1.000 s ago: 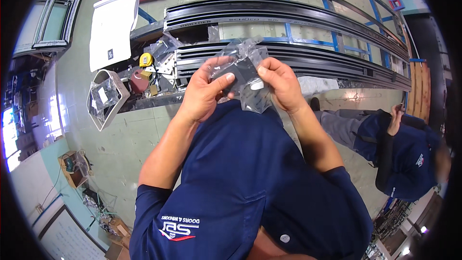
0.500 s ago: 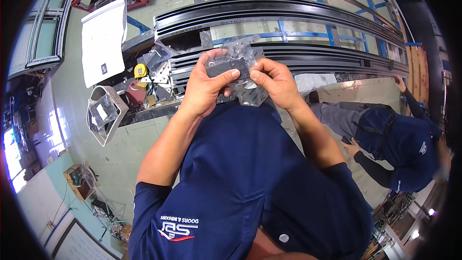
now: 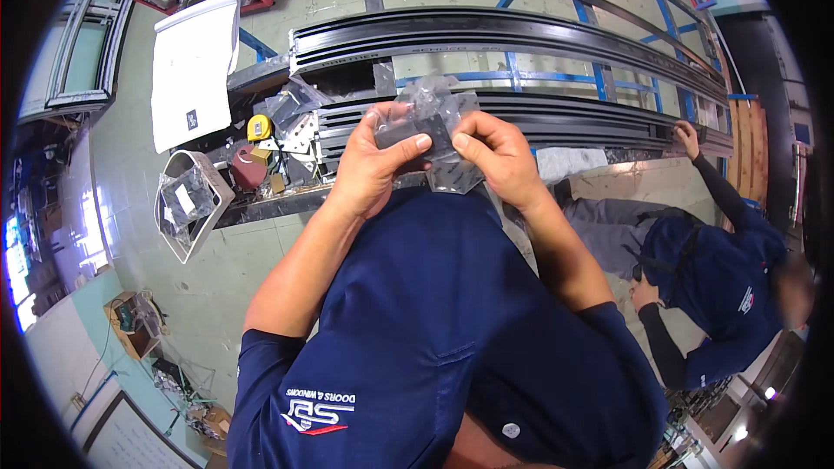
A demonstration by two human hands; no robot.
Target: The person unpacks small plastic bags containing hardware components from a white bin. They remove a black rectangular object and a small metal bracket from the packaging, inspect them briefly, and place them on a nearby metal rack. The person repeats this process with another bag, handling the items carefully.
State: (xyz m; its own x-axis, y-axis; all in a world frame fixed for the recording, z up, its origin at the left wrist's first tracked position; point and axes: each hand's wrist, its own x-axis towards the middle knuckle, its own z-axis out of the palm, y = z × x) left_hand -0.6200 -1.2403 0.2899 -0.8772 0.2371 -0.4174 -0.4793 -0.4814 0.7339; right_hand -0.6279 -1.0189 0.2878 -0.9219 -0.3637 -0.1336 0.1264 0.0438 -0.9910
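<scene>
On a pale workshop floor (image 3: pixel 217 269): long black aluminium frame profiles (image 3: pixel 521 39) over blue trestle bars (image 3: pixel 556 78), a white sheet (image 3: pixel 193 69), a yellow tape measure (image 3: pixel 258 128), a grey tray (image 3: pixel 193 204) with plastic bags. At right, a co-worker (image 3: pixel 721 278) reaching to the profiles. Held at chest height: clear plastic bag (image 3: pixel 430 126) with a dark flat part inside, long axis roughly left to right. Left hand (image 3: pixel 375 165) and right hand (image 3: pixel 495 161) both pinching the bag, thumbs on top.

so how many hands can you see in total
3: the person's left hand and right hand both grip a clear plastic bag; a co-worker's hand rests on the dark rails. The co-worker's other hand is unclear.
</scene>
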